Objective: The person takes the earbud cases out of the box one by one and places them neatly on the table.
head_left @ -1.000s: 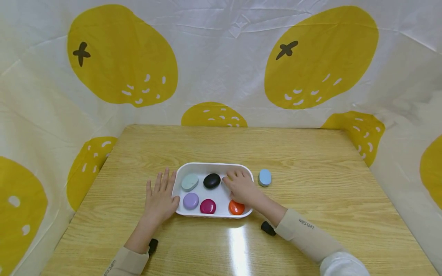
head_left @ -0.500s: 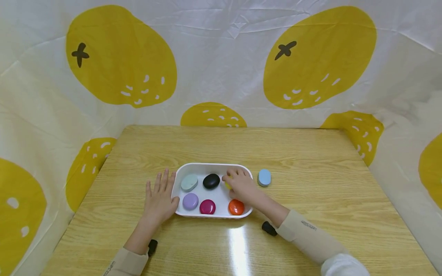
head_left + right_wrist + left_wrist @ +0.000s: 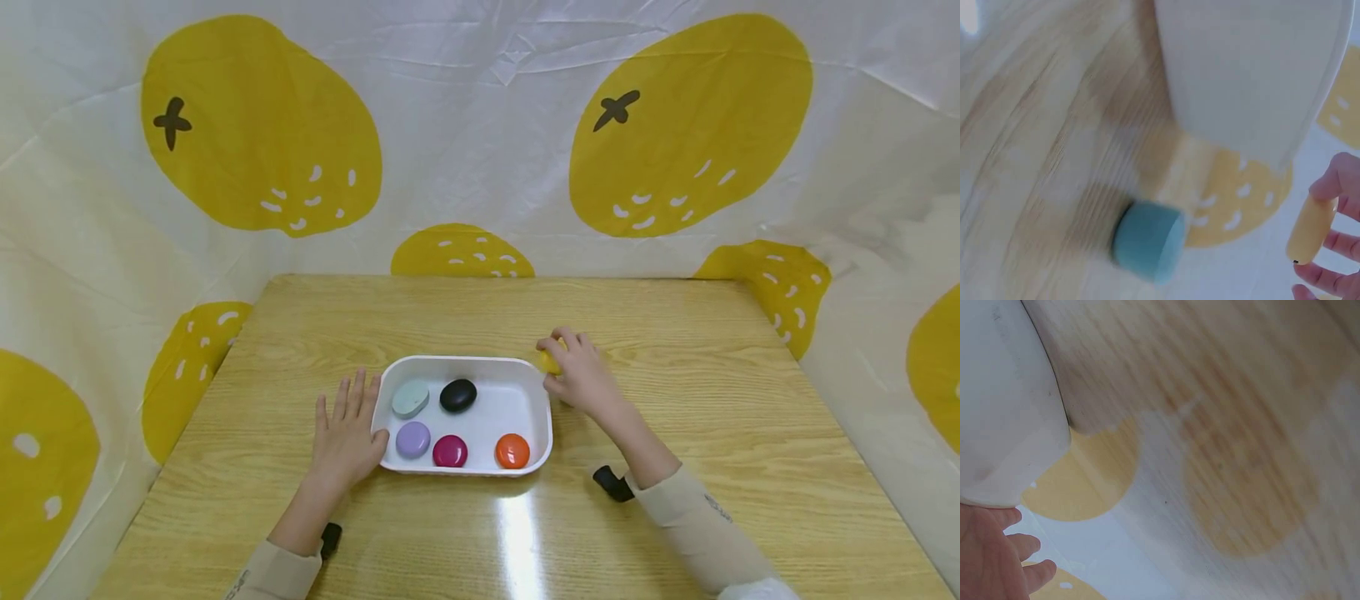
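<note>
A white tray (image 3: 540,425) stands on the wooden table. My left hand (image 3: 348,437) rests against its left side, fingers straight and the thumb at the rim. In the left wrist view, fingertips (image 3: 1032,547) show by the tray's wall (image 3: 1010,400). Beyond the tray's right back corner, my right hand (image 3: 588,375) holds a yellow rounded piece (image 3: 1312,230) between thumb and fingers, above the table. A blue oval block (image 3: 1150,240) stands on the table below that hand; in the head view the hand hides it.
Inside the tray lie a pale green oval (image 3: 410,399), a black oval (image 3: 458,396), a purple disc (image 3: 413,439), a crimson disc (image 3: 450,452) and an orange disc (image 3: 512,451). A patterned curtain (image 3: 480,125) hangs behind the table (image 3: 675,333).
My right hand has lifted the yellow piece out of the tray and moved right, over the rim, covering the blue block in the head view. The left hand has stayed in place.
</note>
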A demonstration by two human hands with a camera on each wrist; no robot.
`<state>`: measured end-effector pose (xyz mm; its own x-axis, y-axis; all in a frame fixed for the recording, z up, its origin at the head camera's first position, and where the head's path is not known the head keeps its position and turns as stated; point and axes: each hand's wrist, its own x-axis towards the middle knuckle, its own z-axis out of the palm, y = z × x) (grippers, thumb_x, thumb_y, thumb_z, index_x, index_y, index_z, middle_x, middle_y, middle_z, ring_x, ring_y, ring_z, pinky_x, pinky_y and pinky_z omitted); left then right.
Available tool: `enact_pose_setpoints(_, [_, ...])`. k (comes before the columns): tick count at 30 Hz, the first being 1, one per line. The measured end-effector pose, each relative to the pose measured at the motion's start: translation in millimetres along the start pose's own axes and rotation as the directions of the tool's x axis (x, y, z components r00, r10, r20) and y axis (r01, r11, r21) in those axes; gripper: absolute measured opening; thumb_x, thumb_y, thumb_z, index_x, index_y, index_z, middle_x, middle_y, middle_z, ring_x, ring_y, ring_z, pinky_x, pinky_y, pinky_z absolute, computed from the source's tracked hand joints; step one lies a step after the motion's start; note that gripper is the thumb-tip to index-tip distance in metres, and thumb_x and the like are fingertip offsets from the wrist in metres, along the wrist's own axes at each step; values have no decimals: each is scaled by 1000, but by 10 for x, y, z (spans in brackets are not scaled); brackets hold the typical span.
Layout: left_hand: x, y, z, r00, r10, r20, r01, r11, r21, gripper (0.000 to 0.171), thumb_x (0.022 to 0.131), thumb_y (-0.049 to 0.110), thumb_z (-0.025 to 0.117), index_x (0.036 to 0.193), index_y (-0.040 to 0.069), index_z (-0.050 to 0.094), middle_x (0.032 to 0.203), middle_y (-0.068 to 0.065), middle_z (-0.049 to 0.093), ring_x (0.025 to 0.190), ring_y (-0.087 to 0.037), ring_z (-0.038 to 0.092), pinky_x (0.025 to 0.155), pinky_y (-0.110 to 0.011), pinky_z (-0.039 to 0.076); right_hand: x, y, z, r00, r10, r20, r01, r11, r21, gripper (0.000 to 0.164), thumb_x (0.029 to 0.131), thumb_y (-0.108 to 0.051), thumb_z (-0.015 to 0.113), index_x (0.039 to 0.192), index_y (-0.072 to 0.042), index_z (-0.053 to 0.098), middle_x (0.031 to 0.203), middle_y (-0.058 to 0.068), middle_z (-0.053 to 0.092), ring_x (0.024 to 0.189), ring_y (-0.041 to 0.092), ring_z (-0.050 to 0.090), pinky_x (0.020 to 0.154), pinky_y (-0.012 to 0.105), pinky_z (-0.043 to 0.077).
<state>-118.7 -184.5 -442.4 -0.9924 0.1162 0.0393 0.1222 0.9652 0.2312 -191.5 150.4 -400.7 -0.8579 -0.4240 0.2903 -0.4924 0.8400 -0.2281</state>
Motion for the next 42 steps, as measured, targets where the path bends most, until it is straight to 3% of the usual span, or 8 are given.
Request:
enact_pose_setpoints(7, [-14, 7, -8, 1000, -1, -7, 1, 1000, 0, 71, 84, 24, 49, 146, 5, 20, 152, -17, 10, 138, -37, 4, 106, -60, 1, -150, 367, 0, 984, 169, 51, -170, 985, 5, 41, 74, -13, 67, 114, -9, 56, 122, 20, 46, 106, 44, 43, 82, 59, 39])
enact_pose_setpoints(12, [-19, 7, -10, 1000, -5, -4, 5, 1000, 2, 71, 84, 24, 48, 146, 6, 19, 152, -17, 10, 138, -37, 5, 107, -60, 1, -247, 543, 56, 966, 237, 102, -237, 971, -8, 40, 76, -14, 66, 114, -7, 55, 121, 23, 45, 106, 47, 43, 84, 64, 36])
enact_pose_setpoints(18, [-15, 7, -8, 1000, -5, 3, 5, 1000, 3, 71, 85, 24, 48, 146, 6, 18, 152, -17, 8, 138, -37, 4, 107, -60, 0, -334, 671, 120, 942, 289, 172, -291, 957, -16, 39, 78, -12, 66, 115, -5, 54, 118, 24, 44, 106, 47, 43, 82, 62, 37])
enact_pose_setpoints(29, [-20, 2, -2, 1000, -10, 5, 10, 1000, -9, 71, 84, 25, 48, 146, 6, 19, 152, -18, 9, 138, -38, 5, 106, -59, -1, -422, 764, 175, 924, 289, 249, -281, 957, -69, 33, 78, -12, 66, 108, -6, 54, 110, 21, 45, 95, 41, 43, 69, 55, 42])
enact_pose_setpoints(37, [-20, -6, 0, 1000, -8, 9, 8, 1000, -11, 71, 84, 26, 48, 146, 6, 18, 152, -18, 9, 138, -38, 5, 106, -60, -1, -444, 771, 182, 939, 262, 222, -251, 965, -77, 32, 77, -11, 66, 107, -7, 55, 108, 22, 47, 91, 39, 46, 68, 52, 43])
enact_pose_setpoints(42, [-25, 3, -7, 1000, -8, 1, 8, 1000, -15, 71, 84, 24, 48, 146, 6, 19, 152, -18, 9, 138, -37, 4, 106, -60, -1, -441, 750, 147, 931, 278, 237, -271, 961, -63, 38, 79, -12, 66, 114, -7, 53, 111, 23, 46, 96, 41, 46, 73, 55, 42])
